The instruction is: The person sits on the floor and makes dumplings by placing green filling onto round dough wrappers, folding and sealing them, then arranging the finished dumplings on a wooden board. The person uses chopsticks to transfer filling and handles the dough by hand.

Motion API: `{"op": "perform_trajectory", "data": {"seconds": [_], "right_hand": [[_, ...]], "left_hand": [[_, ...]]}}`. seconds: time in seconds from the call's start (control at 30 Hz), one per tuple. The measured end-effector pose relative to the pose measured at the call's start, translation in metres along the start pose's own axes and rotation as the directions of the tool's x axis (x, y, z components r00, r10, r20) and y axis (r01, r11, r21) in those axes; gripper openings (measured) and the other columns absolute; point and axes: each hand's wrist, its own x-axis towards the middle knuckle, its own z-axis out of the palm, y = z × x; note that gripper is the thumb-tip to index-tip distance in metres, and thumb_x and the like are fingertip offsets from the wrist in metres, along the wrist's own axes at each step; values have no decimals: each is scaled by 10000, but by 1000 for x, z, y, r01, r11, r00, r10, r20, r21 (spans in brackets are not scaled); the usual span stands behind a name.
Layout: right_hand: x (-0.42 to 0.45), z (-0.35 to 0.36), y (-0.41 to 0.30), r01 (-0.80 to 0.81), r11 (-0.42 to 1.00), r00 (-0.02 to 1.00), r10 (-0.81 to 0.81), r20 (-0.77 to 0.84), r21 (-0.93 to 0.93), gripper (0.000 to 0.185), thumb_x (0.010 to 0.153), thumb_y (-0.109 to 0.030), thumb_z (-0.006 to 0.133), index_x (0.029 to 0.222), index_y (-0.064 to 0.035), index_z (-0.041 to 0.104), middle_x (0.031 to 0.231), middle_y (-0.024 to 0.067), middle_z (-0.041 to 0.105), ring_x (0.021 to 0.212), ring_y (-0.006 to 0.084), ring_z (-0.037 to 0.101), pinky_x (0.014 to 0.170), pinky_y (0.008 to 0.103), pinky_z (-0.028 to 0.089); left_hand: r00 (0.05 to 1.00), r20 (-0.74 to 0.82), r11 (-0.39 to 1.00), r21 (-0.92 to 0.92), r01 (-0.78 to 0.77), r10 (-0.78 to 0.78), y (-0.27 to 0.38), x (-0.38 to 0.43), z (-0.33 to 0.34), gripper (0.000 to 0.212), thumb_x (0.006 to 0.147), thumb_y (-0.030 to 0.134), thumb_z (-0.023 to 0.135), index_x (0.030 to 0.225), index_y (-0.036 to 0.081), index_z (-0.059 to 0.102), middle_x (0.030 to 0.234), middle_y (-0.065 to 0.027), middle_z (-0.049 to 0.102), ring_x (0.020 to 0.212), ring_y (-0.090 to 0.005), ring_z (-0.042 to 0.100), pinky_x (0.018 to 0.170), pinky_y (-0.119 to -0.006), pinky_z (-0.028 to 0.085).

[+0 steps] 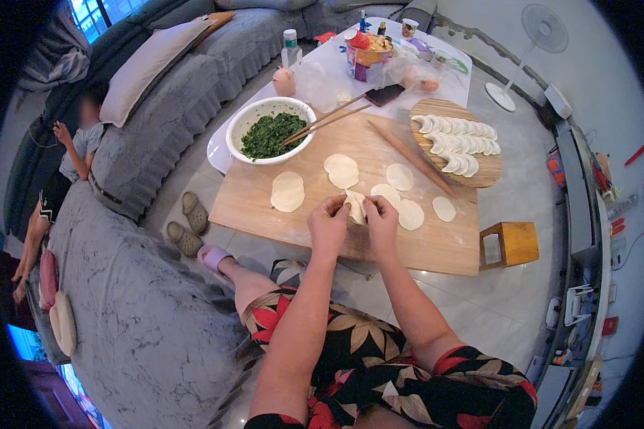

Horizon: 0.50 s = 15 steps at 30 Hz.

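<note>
My left hand (328, 219) and my right hand (382, 217) pinch a folded dumpling (356, 206) between them, one at each side, above the front of a wooden board (257, 236). Whatever filling it has is hidden. Round dough wrappers (288, 192) lie flat on the board, several of them close beyond and beside my hands. A white bowl (235, 140) of chopped green filling (271, 134) stands at the board's back left, with wooden chopsticks (327, 122) leaning in it. To the right, a rolling pin (408, 155) lies slantwise next to a round slatted tray (491, 174) bearing rows of shaped dumplings (456, 138).
Behind the board, the white table (322, 59) holds a phone (385, 95), a snack tub (362, 64), plastic bags and a bottle (291, 51). A wooden stool (510, 244) stands at right, a fan (526, 59) farther back. A person (80, 145) sits on the grey sofa (139, 300) at left.
</note>
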Motion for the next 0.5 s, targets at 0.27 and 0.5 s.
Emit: {"op": "perform_trajectory", "data": {"seconds": [0.27,0.5], "right_hand": [[-1,1,2,-181,962,984,177,37,204,137,858,-120,599,870,16,601,777,35,604,706,96,545,633,241,443],[3,3,4,-310,659,932,354,82,685,102,883,-102,564,912,-8,539,898,96,614,803,191,618,708,317,529]], "left_hand": [[1000,29,999,48,-2,0,-3,4,-4,201,808,-7,618,1007,-32,628,870,-86,662,763,-132,622,696,-250,491],[971,-16,938,-259,228,-240,13,2,-9,201,829,91,642,1007,1,613,874,-57,634,750,-131,597,642,-260,473]]}}
